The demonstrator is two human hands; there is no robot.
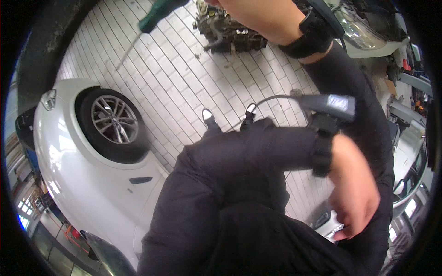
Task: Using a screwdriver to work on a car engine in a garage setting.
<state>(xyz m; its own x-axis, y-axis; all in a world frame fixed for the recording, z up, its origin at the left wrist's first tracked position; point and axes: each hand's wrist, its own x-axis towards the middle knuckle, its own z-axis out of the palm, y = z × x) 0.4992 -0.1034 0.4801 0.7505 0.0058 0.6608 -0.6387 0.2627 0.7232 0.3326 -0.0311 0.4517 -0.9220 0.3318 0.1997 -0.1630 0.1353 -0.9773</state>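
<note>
My right arm reaches up to the top edge, where my right hand (pixel 262 18) is cut off by the frame. A screwdriver (pixel 159 14) with a green handle and thin metal shaft points down and left from there. The fingers on it lie out of view, but the hand appears closed round its handle. My left arm crosses my body to the right. Beside my right sleeve (pixel 373 152), my left hand (pixel 354 186) is somewhat blurred, its fingers curled downward and inward. Whatever they may hold is hidden. Black straps circle both wrists.
A white car body (pixel 69 152) with a wheel (pixel 115 120) stands at left. An engine (pixel 232 34) rests on the tiled floor (pixel 175 69) ahead. A headlight (pixel 363 34) on another vehicle is at upper right. A cable (pixel 276 96) runs from a black box (pixel 329 106) at my left wrist.
</note>
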